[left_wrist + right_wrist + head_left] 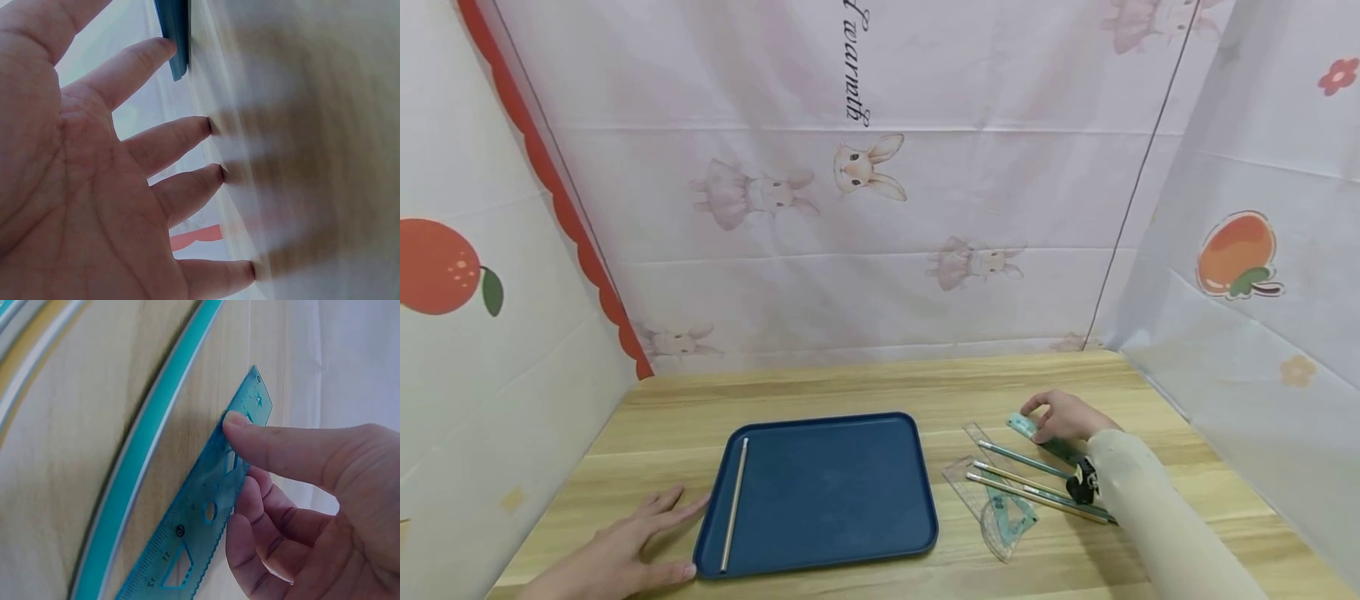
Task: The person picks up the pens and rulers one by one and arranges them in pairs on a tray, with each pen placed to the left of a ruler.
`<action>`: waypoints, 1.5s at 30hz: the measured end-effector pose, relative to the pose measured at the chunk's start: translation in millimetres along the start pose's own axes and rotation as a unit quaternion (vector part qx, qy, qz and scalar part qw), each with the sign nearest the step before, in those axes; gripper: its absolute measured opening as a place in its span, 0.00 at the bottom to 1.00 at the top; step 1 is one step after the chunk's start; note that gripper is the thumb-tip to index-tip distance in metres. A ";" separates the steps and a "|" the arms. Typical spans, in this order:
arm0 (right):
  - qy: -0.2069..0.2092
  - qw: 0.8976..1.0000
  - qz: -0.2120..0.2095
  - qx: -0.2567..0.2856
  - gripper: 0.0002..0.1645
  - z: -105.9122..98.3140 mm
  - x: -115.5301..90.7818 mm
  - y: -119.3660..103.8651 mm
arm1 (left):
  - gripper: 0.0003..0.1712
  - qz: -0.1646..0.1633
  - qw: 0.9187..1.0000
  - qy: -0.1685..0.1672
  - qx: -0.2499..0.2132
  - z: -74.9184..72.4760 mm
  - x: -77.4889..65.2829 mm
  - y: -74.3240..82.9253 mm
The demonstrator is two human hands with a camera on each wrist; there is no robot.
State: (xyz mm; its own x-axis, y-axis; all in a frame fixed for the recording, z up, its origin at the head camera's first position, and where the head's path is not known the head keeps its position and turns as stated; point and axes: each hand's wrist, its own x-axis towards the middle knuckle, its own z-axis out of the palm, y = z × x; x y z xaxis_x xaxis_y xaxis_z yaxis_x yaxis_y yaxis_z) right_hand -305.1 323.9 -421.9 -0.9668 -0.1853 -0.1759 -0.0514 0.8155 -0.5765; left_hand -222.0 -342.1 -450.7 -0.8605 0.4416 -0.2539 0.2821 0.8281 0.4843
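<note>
On the table's right side my right hand [1063, 417] pinches a translucent teal ruler [206, 506] near its end, thumb on one edge and fingers on the other. Beside it lies a teal pencil [1022, 458], close to the ruler in the right wrist view. My left hand [625, 546] has its fingers spread on the tabletop, with thumb and index fingertip at the left rim of a dark blue tray [842, 492]. Along the tray's left side lies a single pencil [734, 504]. In the left wrist view the index fingertip meets the tray's edge [174, 37].
Right of the tray lie gold pencils [1030, 492], a clear set square [962, 483], a teal set square [1011, 510] and a clear protractor [997, 537], overlapping one another. A printed cloth wall [880, 308] closes off the wooden table [820, 383] at the back.
</note>
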 end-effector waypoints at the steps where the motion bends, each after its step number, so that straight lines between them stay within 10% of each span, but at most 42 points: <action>1: 0.000 1.000 0.000 0.000 0.28 -0.1 -0.1 0.2 | 0.50 0.001 1.000 0.000 -0.001 -0.1 0.1 0.3; 45: 0.065 0.996 -0.045 0.040 0.26 -22.3 -7.9 -37.4 | 0.49 0.029 0.997 0.062 0.032 0.8 -10.4 3.5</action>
State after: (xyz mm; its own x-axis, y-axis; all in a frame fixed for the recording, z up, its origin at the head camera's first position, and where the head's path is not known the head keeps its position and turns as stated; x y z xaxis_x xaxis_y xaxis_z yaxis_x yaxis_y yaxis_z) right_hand -301.2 307.0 -381.2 -0.9837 -0.1789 -0.0189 -0.1243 0.7522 -0.6472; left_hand -211.7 -343.5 -447.0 -0.8872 0.4457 -0.1191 0.3552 0.8246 0.4404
